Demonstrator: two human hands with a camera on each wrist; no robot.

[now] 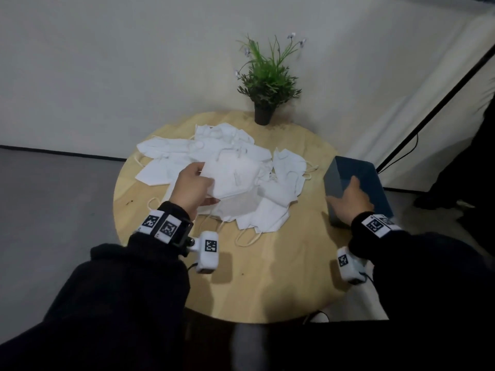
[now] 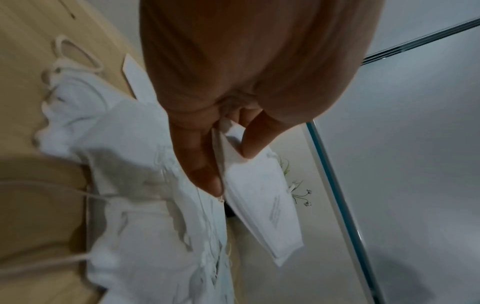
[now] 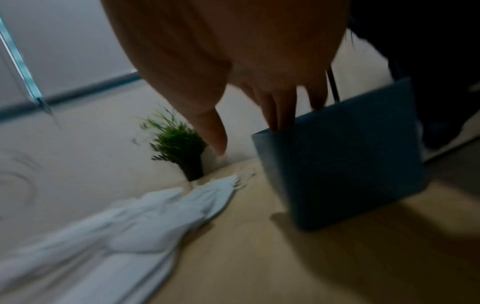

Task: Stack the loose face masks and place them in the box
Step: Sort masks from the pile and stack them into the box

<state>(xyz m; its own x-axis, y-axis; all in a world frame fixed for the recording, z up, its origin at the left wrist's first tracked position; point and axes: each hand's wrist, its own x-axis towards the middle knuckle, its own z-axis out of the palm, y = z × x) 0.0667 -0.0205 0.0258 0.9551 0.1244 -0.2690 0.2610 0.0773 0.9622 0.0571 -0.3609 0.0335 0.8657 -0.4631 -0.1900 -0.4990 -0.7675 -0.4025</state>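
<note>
A loose pile of white face masks [image 1: 222, 145] covers the middle of the round wooden table [image 1: 267, 277]. My left hand [image 1: 207, 183] pinches one folded mask [image 1: 233, 178] by its near edge, just above the pile. In the left wrist view the thumb and fingers [image 2: 205, 164] clamp that mask [image 2: 262, 205] while the pile [image 2: 142, 226] lies below. A dark blue box [image 1: 359, 183] stands at the table's right edge. My right hand [image 1: 344, 191] holds its near rim. In the right wrist view the fingers [image 3: 283, 115] hook over the rim of the box [image 3: 337, 164], with the thumb outside.
A potted green plant [image 1: 263, 84] stands at the table's far edge, behind the masks. A black stand pole [image 1: 428, 111] leans along the white backdrop on the right. A person's dark leg [image 1: 471, 170] is beyond the box. Bare tabletop lies between my forearms.
</note>
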